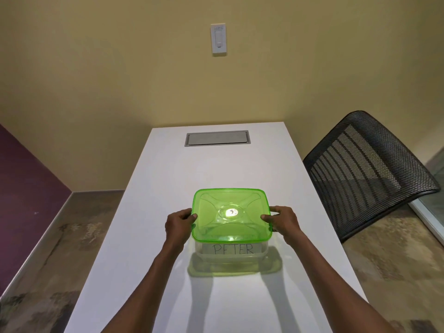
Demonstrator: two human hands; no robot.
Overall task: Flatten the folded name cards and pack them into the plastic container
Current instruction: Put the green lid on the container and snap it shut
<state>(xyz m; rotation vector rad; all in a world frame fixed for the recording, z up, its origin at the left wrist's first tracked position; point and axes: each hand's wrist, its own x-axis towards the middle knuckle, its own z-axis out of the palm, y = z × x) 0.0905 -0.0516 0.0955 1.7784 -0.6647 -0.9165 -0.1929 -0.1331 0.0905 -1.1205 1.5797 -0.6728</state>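
Note:
A clear plastic container (263, 251) stands in the middle of the white table (153, 188), with a translucent green lid (230, 227) lying on top of it. Through the near wall I see a white name card (232, 249) marked "PETER", lying inside. My left hand (179, 223) grips the lid's left edge, thumb on top. My right hand (283, 222) grips the lid's right edge the same way. Whatever else the container holds is hidden by the lid.
A grey cable hatch (216, 138) is set into the table's far end. A black mesh chair (365, 174) stands tilted at the table's right side. A white wall switch (218, 39) hangs on the yellow wall ahead.

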